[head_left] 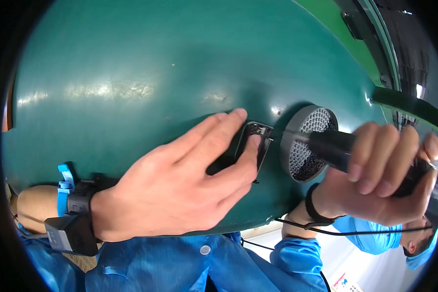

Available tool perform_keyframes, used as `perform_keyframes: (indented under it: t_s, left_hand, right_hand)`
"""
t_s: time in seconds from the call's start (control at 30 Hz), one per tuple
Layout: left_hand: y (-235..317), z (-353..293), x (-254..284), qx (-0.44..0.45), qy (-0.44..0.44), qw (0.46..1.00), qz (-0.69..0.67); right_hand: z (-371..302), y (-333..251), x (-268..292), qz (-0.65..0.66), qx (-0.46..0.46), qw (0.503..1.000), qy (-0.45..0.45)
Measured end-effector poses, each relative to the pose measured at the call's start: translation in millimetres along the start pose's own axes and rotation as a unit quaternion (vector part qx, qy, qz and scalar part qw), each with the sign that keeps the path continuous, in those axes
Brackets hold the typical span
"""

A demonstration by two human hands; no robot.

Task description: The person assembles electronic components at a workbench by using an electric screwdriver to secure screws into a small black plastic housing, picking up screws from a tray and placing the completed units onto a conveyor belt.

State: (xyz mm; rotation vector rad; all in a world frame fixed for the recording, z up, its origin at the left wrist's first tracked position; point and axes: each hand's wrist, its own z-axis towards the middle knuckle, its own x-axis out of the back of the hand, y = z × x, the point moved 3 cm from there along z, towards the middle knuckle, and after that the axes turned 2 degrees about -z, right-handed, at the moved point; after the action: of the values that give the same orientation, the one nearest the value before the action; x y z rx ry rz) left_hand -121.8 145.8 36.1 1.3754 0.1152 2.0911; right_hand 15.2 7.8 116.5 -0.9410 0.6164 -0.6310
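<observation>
A small, dark, oblong part (262,129) with a lighter, detailed end lies on the table under my left hand (180,180). The fingers and thumb of that hand hold it down from both sides and cover much of it. In my right hand (387,170) is a black electric screwdriver (332,147), fingers wrapped round its body. Its thin shaft, blurred, points left across the tray, with the tip close to the part's far end; whether it touches, I cannot tell. Just right of the part stands a round grey tray (286,146) with a perforated plate and small black screws (309,170).
The green tabletop (131,63) reaches up to a green raised edge (370,58) at the right. A black cable (355,232) runs below my right hand. A wrist-worn black device (73,236) sits on my left forearm. Another person in blue (370,236) is at lower right.
</observation>
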Motion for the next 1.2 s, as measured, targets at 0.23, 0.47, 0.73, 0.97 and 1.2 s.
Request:
perform_keyframes:
  t_s: [0.23,0.47,0.73,0.97,1.2]
  left_hand:
    - [-3.4,7.4,2.6,-0.032,-0.057,0.997,-0.036]
    - [-6.2,6.7,1.1,-0.042,-0.082,0.996,-0.02]
    - [-5.2,10.1,1.9,-0.047,-0.065,0.997,-0.002]
    - [-8.5,7.3,4.5,-0.018,-0.048,0.998,-0.043]
    - [-6.2,6.9,-1.0,0.008,-0.024,0.998,-0.062]
  right_hand:
    - [-3.6,-17.8,38.4,-0.09,0.053,0.994,0.034]
    - [-3.1,-1.3,39.1,-0.049,0.031,0.998,0.009]
    - [-0.9,0.2,39.4,-0.034,0.005,0.999,0.019]
    - [-2.1,5.5,22.0,-0.1,0.04,0.992,0.069]
    - [-17.5,-33.1,27.5,0.034,0.001,0.997,0.067]
